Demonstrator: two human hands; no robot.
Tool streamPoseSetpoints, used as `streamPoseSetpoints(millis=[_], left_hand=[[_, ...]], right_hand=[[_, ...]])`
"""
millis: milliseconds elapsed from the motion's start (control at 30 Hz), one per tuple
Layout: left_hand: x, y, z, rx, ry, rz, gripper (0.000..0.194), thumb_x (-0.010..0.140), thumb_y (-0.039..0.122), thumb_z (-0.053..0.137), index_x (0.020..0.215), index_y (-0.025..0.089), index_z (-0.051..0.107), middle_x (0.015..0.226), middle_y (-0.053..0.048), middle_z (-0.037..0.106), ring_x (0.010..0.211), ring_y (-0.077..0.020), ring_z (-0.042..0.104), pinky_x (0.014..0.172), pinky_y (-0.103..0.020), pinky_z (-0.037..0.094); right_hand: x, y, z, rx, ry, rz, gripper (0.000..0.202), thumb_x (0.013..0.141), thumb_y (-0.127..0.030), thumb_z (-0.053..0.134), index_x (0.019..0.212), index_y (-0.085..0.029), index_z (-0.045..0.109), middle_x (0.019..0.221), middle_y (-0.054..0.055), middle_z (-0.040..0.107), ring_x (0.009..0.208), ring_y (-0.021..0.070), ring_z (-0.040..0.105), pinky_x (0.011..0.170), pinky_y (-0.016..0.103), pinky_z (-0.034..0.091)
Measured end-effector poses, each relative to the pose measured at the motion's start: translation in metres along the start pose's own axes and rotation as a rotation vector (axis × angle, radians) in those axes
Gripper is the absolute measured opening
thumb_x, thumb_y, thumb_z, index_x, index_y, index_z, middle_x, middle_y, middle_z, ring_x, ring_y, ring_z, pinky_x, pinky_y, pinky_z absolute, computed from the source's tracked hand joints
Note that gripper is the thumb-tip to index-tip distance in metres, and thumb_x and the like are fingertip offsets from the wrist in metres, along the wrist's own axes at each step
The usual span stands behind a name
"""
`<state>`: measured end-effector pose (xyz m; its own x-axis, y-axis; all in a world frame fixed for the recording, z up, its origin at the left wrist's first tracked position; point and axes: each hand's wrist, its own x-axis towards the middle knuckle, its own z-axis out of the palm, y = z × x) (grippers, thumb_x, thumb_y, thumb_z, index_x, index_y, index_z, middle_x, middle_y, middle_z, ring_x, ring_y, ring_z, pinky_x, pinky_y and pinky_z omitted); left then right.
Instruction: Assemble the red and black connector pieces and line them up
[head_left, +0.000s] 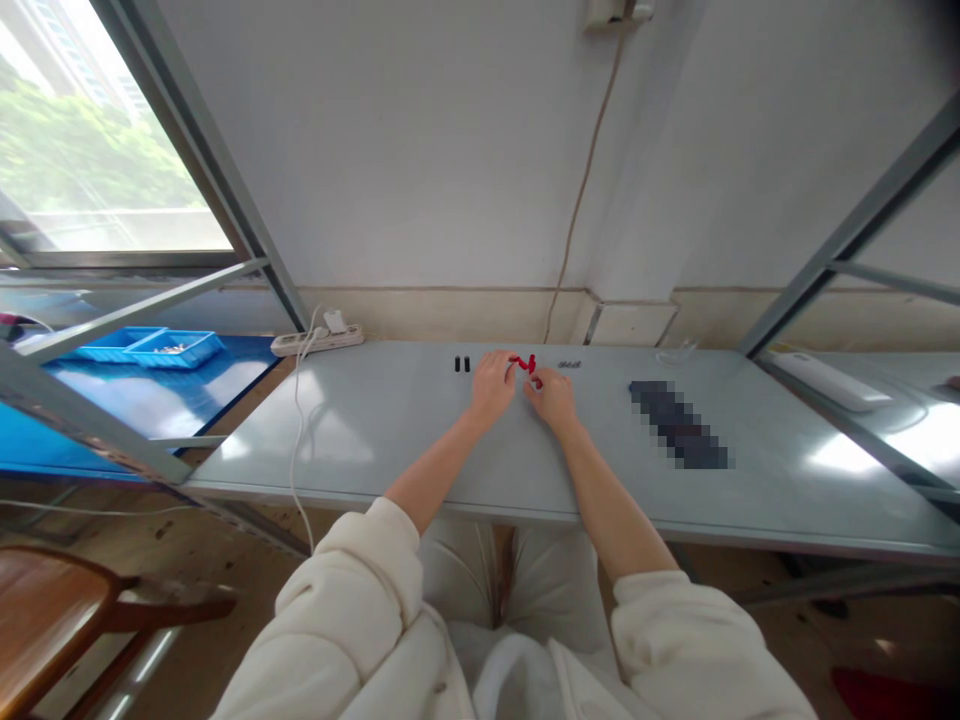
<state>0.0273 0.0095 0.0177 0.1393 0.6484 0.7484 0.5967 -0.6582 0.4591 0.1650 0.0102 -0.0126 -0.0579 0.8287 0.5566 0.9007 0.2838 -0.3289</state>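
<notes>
My left hand (493,385) is over the far middle of the grey table, its fingers closed at the tip of a small bright red part (523,363). Close by on the right, my right hand (553,397) has its thumb and fingers bent together at the lower end of the red parts. An upright red piece (532,362) shows between the two hands. Its exact kind is too small to make out. Two short black cylinders (462,364) stand side by side left of my left hand. Several tiny grey metal pieces (569,365) lie beyond my right hand.
A white power strip (318,341) with a plug and trailing cable sits at the table's back left. A pixelated dark object (681,425) lies on the right. Clear plastic (676,352) rests near the wall. Metal posts frame both sides; a blue tray (180,348) stands on the neighbouring table.
</notes>
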Motion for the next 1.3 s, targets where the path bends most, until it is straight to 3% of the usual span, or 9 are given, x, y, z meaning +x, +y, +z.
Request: streamPoseSetpoints(millis=[300,667,833,1033,1167,1300], left_hand=[[-0.012,0.001,0.002,0.002,-0.151,0.107,0.028,0.083,0.022,0.035,0.108,0.018,0.047,0.104,-0.008,0.055,0.099,-0.0170,0.048,0.087,-0.033,0.037],[-0.008,-0.001,0.012,-0.172,-0.065,-0.152,0.010,0.075,0.018,0.049,0.084,0.018,0.052,0.086,-0.003,0.057,0.078,-0.0125,0.051,0.073,-0.026,0.041],[-0.012,-0.005,0.011,-0.154,-0.084,-0.134,0.009,0.075,0.020,0.048,0.084,0.018,0.052,0.085,-0.003,0.057,0.078,-0.0126,0.050,0.076,-0.027,0.040],[-0.024,-0.012,0.005,-0.153,-0.107,-0.072,0.013,0.075,0.022,0.049,0.087,0.019,0.054,0.089,-0.004,0.057,0.082,-0.0134,0.050,0.080,-0.029,0.039],[-0.028,-0.020,-0.002,-0.235,0.012,-0.246,0.018,0.075,0.028,0.049,0.090,0.018,0.054,0.090,-0.006,0.058,0.076,-0.0125,0.052,0.067,-0.025,0.040],[-0.022,-0.030,-0.010,-0.439,0.294,-0.549,0.018,0.076,0.031,0.047,0.082,0.017,0.055,0.081,-0.005,0.059,0.070,-0.0114,0.052,0.061,-0.023,0.038]], right_hand=[[0.001,-0.003,0.001,0.032,0.085,-0.008,0.019,0.075,-0.030,0.043,0.073,-0.016,0.055,0.068,0.003,0.057,0.063,0.0129,0.049,0.061,0.026,0.028],[-0.001,-0.009,0.003,0.048,0.035,-0.037,0.019,0.076,-0.032,0.045,0.072,-0.016,0.055,0.070,0.003,0.058,0.064,0.0126,0.049,0.063,0.026,0.029],[-0.001,-0.011,0.003,0.063,0.021,-0.034,0.018,0.076,-0.031,0.044,0.072,-0.016,0.054,0.071,0.003,0.057,0.065,0.0128,0.049,0.062,0.025,0.030],[-0.002,-0.014,0.004,0.088,-0.091,-0.052,0.013,0.074,-0.025,0.045,0.074,-0.016,0.054,0.073,0.005,0.057,0.069,0.0142,0.050,0.063,0.026,0.032],[0.000,-0.014,0.012,0.146,-0.152,-0.040,0.011,0.073,-0.024,0.047,0.074,-0.015,0.054,0.073,0.005,0.058,0.068,0.0138,0.050,0.062,0.025,0.034],[0.010,-0.018,0.021,0.203,-0.207,0.043,0.011,0.073,-0.025,0.050,0.073,-0.015,0.054,0.072,0.004,0.058,0.064,0.0124,0.049,0.060,0.023,0.036]])
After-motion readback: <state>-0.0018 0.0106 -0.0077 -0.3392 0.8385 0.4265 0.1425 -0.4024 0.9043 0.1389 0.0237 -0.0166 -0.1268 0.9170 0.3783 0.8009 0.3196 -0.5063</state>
